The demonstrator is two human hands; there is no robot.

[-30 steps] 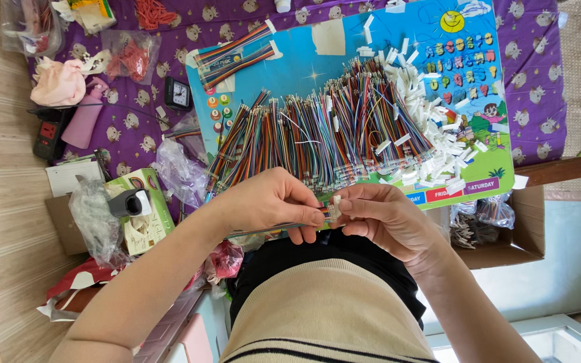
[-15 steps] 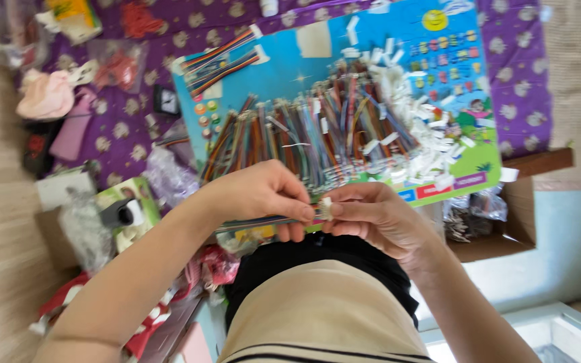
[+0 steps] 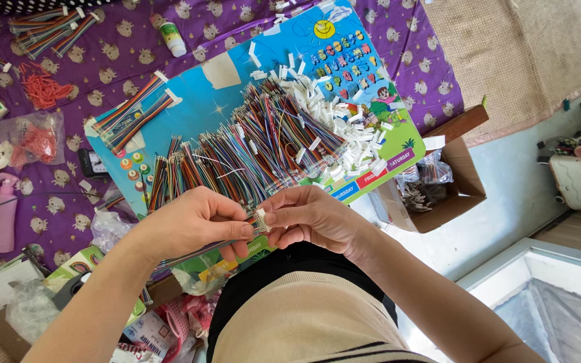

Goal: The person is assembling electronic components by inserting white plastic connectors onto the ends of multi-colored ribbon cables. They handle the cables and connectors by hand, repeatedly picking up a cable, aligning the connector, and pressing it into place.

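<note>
2 hands pinch 1 small wire connector.
Left hand (image 3: 196, 225) and right hand (image 3: 311, 218) close fingertips on the white connector (image 3: 261, 220); it could slip loose.

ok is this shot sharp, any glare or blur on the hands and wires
Head view: sharp throughout, with no motion blur on the left hand, the right hand or the wire pile; even daylight with soft shadows; mild glare on the pale floor at right; wide-angle stretch towards the edges.
</note>
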